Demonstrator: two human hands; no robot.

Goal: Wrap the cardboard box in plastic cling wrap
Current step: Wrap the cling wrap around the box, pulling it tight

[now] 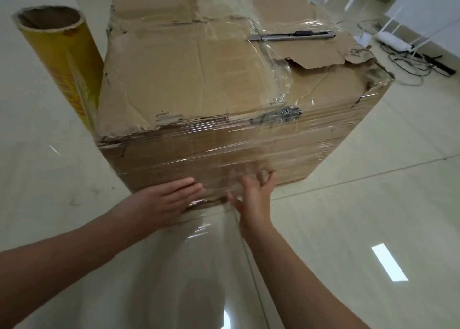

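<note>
Clear wrap [224, 149] covers the box [174, 75]; left hand [171, 199] presses flat, fingers [186, 185] together, right hand [254, 192] splayed. Best to smooth outward, chasing wrinkles edgeward.

Two forearms, bare from the frame's edge, end in a bare left hand [164, 201] and right hand [254, 194].

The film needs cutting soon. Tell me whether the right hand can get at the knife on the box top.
Probably yes: the right hand holds nothing, and the knife lies on the box top with nothing standing between, though far off.
</note>
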